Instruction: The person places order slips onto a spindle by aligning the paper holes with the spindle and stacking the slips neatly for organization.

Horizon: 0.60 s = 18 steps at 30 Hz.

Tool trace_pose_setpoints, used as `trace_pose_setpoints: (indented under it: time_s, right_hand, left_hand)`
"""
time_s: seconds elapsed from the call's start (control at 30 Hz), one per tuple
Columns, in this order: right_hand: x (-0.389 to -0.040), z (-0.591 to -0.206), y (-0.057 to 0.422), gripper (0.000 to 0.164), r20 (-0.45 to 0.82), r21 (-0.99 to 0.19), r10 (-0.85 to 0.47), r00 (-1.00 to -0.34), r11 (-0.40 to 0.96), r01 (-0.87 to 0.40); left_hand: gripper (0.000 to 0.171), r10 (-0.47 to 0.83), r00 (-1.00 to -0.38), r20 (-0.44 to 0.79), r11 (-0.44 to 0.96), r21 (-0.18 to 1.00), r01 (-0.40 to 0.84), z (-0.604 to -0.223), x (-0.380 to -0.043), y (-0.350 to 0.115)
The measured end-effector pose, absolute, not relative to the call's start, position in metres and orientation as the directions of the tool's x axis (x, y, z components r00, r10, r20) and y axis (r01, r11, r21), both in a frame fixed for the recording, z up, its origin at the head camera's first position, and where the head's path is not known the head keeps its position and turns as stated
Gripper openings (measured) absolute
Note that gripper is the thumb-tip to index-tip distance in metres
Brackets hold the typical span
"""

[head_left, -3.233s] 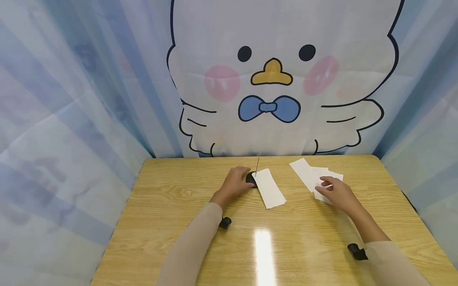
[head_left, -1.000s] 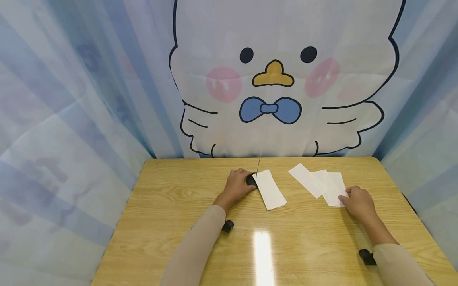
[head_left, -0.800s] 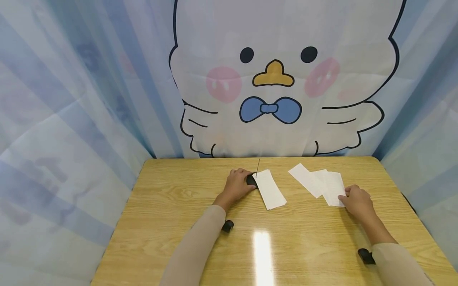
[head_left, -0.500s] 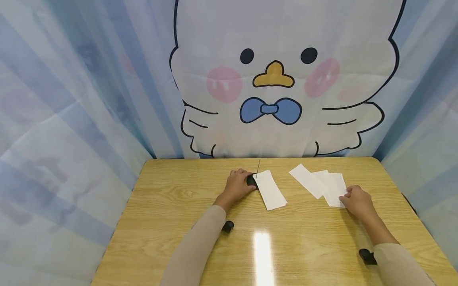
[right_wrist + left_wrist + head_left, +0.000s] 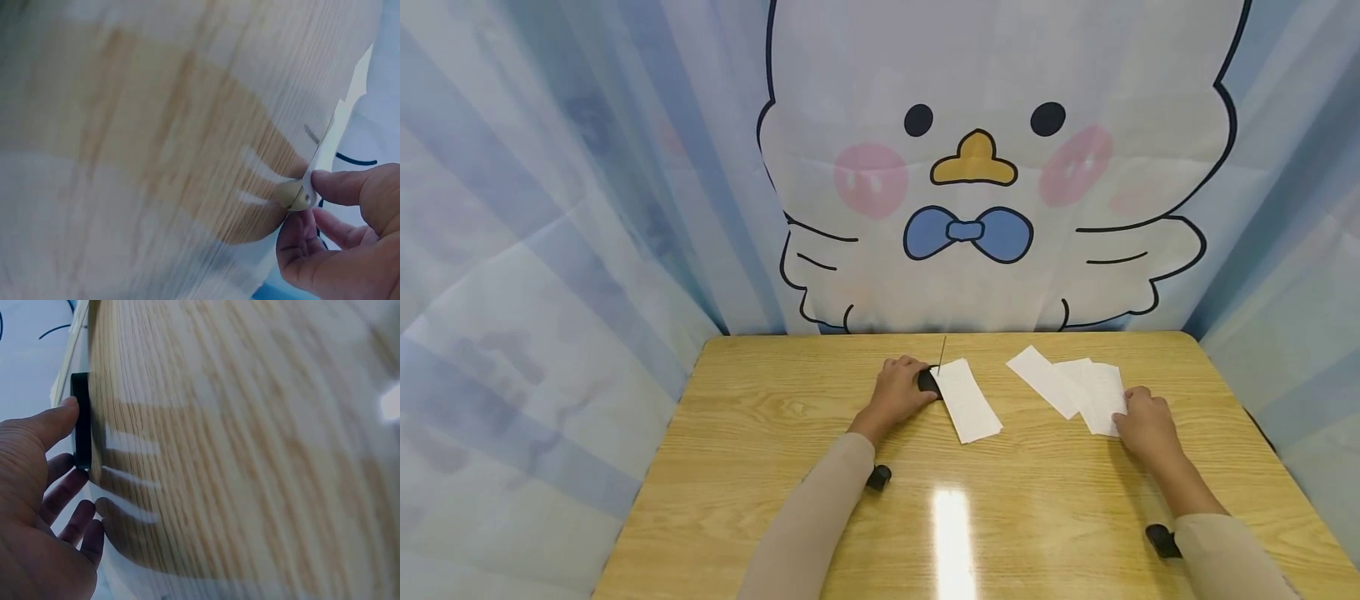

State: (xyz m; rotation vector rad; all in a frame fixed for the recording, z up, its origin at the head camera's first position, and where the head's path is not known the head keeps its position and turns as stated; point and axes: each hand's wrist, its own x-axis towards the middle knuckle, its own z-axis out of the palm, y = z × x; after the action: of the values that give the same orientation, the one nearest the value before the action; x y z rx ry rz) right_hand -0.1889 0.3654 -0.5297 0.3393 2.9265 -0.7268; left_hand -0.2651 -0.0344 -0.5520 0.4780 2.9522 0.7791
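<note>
My left hand [image 5: 897,390] grips the round black base [image 5: 928,381] of a bill spike near the back of the table, and in the left wrist view its thumb and fingers lie against the rim of that base [image 5: 82,422]. A thin metal spike [image 5: 942,353] rises from it. White paper slips [image 5: 970,404] hang on the spike and slant toward me. To the right, my right hand [image 5: 1148,425] pinches the near right edge of a white paper slip [image 5: 1102,400]. In the right wrist view a small hole shows in the pinched paper [image 5: 302,199], whose edge is lifted and bent.
Other white slips [image 5: 1041,379] overlap to the left of the pinched one. The wooden table [image 5: 760,517] ends at a curtain [image 5: 865,283] printed with a cartoon bird. A black wrist camera [image 5: 878,477] sits below the left wrist, another [image 5: 1162,542] below the right.
Over the last seconds my right hand has moved right and nearer, from above the slips to the rightmost slip's edge. The loose slips have spread. My left hand has closed in on the base.
</note>
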Motion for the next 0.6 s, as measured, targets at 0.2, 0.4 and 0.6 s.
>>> trace_pose_setpoints:
  time_s: [0.2, 0.4, 0.6]
  right_hand:
    - [-0.191, -0.529, 0.369, 0.056, -0.16, -0.473, 0.157, -0.975, 0.854, 0.215]
    - [-0.195, -0.529, 0.375, 0.065, -0.208, -0.489, 0.187, -0.96, 0.83, 0.268]
    - [-0.199, -0.529, 0.382, 0.063, -0.239, -0.511, 0.189, -0.953, 0.81, 0.289]
  left_hand:
    - [0.056, 0.301, -0.953, 0.023, 0.828, 0.489, 0.273, -0.552, -0.265, -0.035]
    - [0.057, 0.304, -0.953, 0.017, 0.823, 0.499, 0.271, -0.552, -0.265, -0.034]
    - [0.057, 0.303, -0.953, 0.025, 0.829, 0.487, 0.276, -0.553, -0.265, -0.034]
